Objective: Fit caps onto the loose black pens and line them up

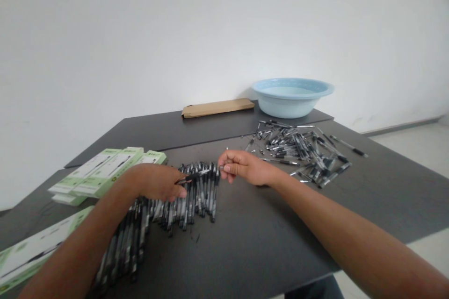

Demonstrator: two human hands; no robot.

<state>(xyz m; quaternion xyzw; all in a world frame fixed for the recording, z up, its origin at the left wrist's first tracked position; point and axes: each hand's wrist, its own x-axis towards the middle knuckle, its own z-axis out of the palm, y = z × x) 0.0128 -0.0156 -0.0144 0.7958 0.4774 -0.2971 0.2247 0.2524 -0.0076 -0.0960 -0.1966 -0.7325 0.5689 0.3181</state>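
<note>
My left hand [156, 182] is closed on a black-gripped pen [197, 176], whose pale, pointed end faces right. To its right, my right hand [243, 167] pinches something small and shiny between thumb and fingers, too small to name. Below both hands lies a row of clear-barrelled pens [189, 203] with black ends, packed side by side. More pens [122, 247] lie in a group nearer to me, partly covered by my left forearm. Beyond my right hand is a loose, tangled heap of pens [301, 147].
Green and white pen boxes [105, 168] are stacked at the left, with another box [42, 247] nearer me. A light blue basin [289, 103] stands at the back right. Beside it lies a flat brown cardboard piece [217, 107]. The dark table [252, 252] ends at the right.
</note>
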